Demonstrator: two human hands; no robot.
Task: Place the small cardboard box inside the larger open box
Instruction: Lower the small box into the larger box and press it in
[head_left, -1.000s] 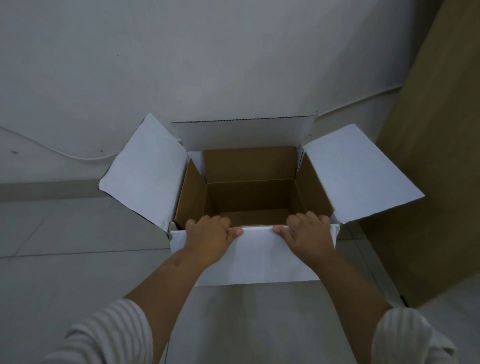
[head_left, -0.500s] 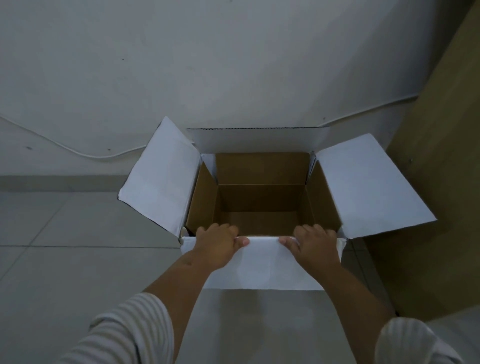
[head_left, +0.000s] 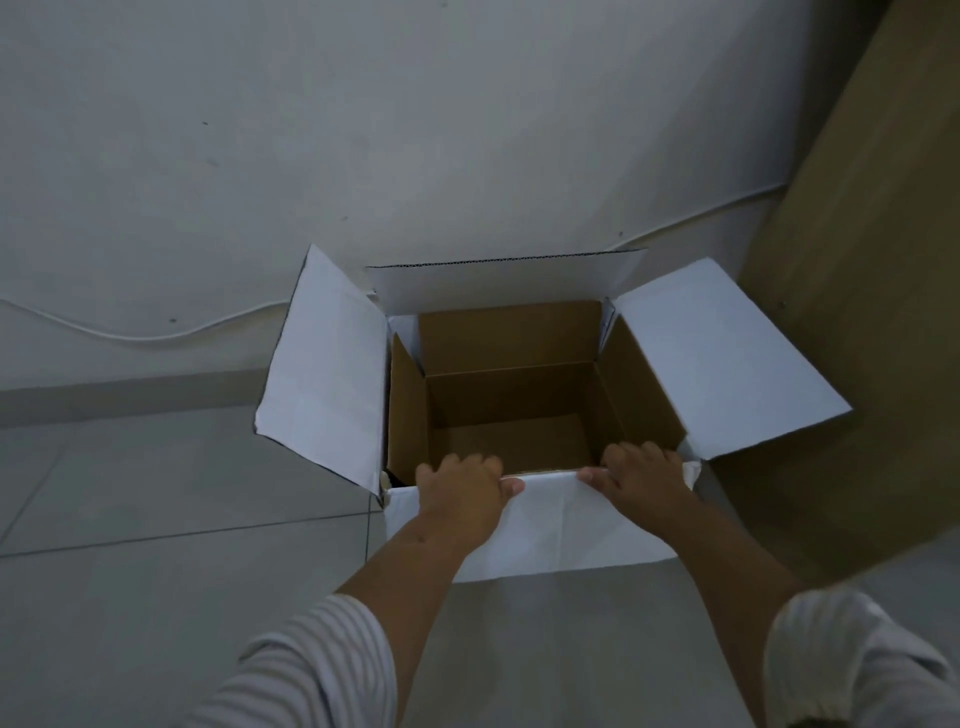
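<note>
The larger open box (head_left: 727, 358) stands on the floor against the wall, white outside and brown inside, its four flaps folded outward. Its brown inside holds nothing that I can see. My left hand (head_left: 460, 491) and my right hand (head_left: 641, 475) both grip the fold of the near flap (head_left: 556, 525), fingers curled over the rim into the box, thumbs on the white flap. No small cardboard box is in view.
A grey wall rises right behind the box, with a white cable (head_left: 156, 335) running along it. A tall wooden panel (head_left: 862, 260) stands close on the right, touching the right flap. Grey tiled floor (head_left: 156, 545) spreads left and toward me.
The view has shifted a little, so the box sits slightly further right and lower in frame. Both hands keep the same hold on the near flap.
</note>
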